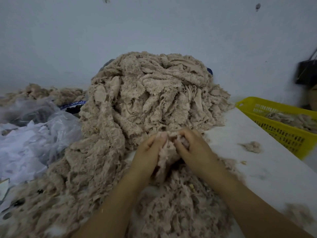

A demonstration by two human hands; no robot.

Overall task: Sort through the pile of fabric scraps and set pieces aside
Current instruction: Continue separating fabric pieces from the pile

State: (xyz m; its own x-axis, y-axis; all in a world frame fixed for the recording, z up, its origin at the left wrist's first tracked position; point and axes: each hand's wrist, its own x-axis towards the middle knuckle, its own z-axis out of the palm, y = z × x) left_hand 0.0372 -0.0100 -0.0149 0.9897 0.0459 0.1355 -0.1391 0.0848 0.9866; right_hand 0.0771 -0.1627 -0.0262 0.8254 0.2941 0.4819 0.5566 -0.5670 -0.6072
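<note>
Two hands work one beige scrap [167, 152] between them: the left hand [147, 152] and right hand [193, 150] are both clamped on it, fingers curled. Just beyond them rises one large pile of fabric scraps [145, 100]. To the right of the right hand, on the white surface [257, 169], lies one loose tuft [252, 146], then one yellow basket [281, 133] holding scraps. Left of the left hand lie clear plastic bags [42, 121].

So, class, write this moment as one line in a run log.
left hand: shut on scrap | right hand: shut on scrap | scrap: held by both, front of pile | basket: right, holds scraps
</note>
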